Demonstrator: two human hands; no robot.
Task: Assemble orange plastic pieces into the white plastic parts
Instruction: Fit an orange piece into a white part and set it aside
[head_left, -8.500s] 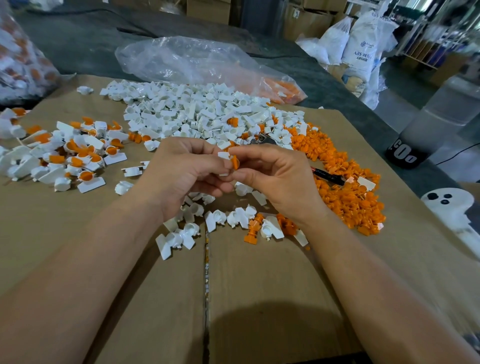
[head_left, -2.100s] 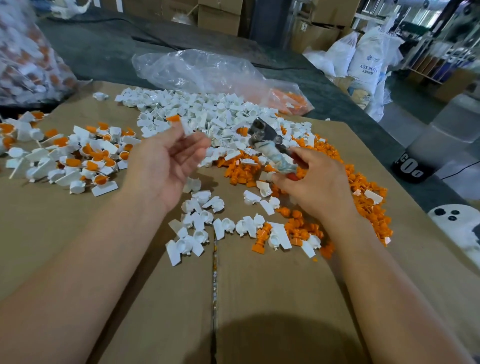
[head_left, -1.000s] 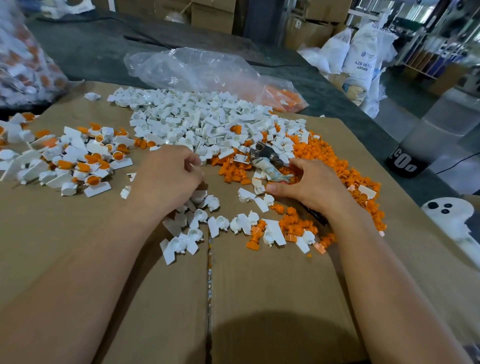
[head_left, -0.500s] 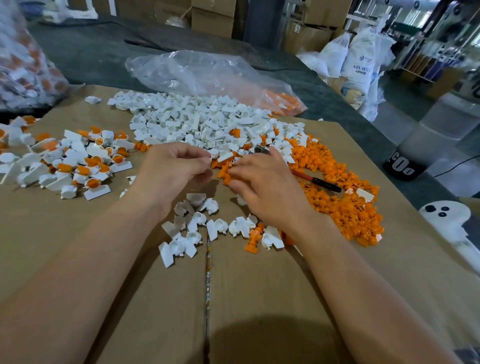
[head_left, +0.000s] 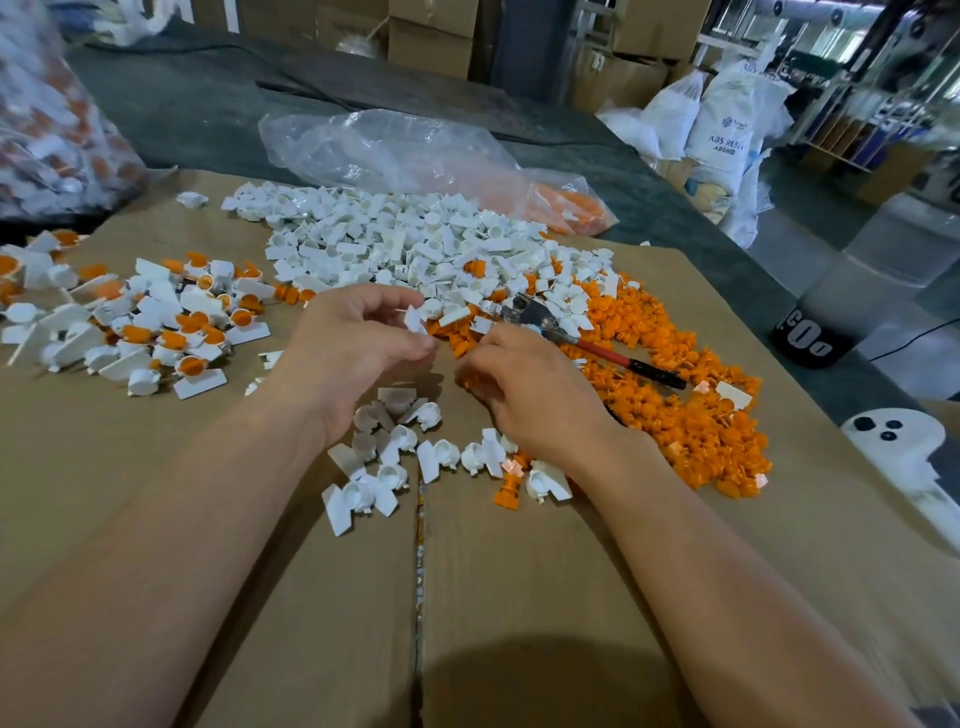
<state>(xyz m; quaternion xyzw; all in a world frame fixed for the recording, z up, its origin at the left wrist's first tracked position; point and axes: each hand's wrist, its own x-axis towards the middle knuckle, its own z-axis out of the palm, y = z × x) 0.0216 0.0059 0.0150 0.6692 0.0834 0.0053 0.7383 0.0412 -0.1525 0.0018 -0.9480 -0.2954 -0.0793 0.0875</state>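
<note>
My left hand (head_left: 353, 353) pinches a small white plastic part (head_left: 415, 318) between thumb and fingertips, just above the cardboard. My right hand (head_left: 524, 395) lies knuckles up beside it, fingers curled down onto loose orange pieces (head_left: 457, 344); whether it holds one is hidden. A big heap of white parts (head_left: 405, 249) lies behind the hands. Orange pieces (head_left: 675, 395) spread to the right. A few white parts (head_left: 395, 447) lie below the hands. Assembled white-and-orange parts (head_left: 156, 322) are piled at the left.
Red-handled pliers (head_left: 571, 338) lie on the orange pile right of my right hand. A clear plastic bag (head_left: 395, 150) sits behind the heap, another filled bag (head_left: 47, 135) at far left. Cardboard (head_left: 519, 597) covers the table; its edge runs along the right.
My right hand put down the pliers and dropped onto the orange pieces. My left hand picked a white part from the heap and lifted it slightly.
</note>
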